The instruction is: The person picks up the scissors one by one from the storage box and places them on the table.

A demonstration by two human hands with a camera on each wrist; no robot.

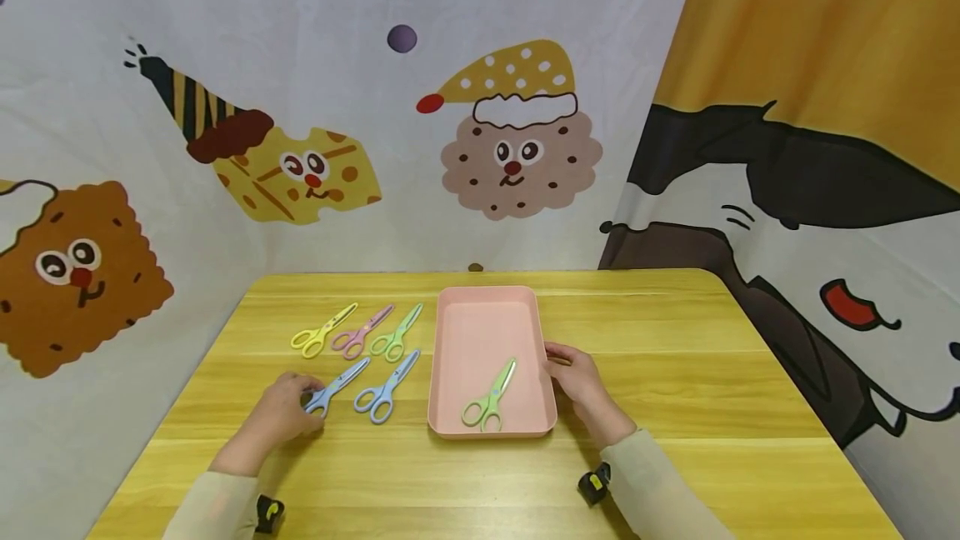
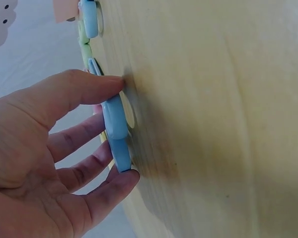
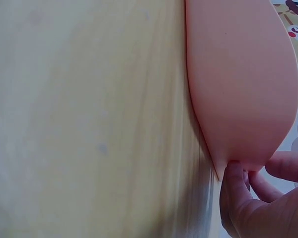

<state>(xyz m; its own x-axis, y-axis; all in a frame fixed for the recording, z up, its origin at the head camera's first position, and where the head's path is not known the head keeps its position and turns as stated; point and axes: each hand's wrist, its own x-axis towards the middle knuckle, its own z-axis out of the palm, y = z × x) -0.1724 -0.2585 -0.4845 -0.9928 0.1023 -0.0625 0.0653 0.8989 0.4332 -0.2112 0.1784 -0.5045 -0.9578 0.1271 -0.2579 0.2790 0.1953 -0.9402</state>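
My left hand [image 1: 283, 408] has its thumb and fingers around the handle loops of a pair of blue scissors [image 1: 337, 384], which lies at the table's left. In the left wrist view, the thumb and fingertips touch the edges of the blue handles [image 2: 115, 119]. A second pair of blue scissors [image 1: 386, 388] lies just to its right. My right hand [image 1: 581, 379] holds the right side of a pink tray [image 1: 480, 315], thumb at the rim and fingers against the outer wall [image 3: 243, 89]. Inside the tray, near its front, is a pair of green scissors [image 1: 491, 398].
Behind the blue scissors lie yellow scissors [image 1: 324, 331], pink scissors [image 1: 363, 332] and another green pair [image 1: 397, 333], blades pointing away. All rest on a wooden table [image 1: 660, 332]. A cartoon-printed curtain [image 1: 420, 190] hangs behind the table.
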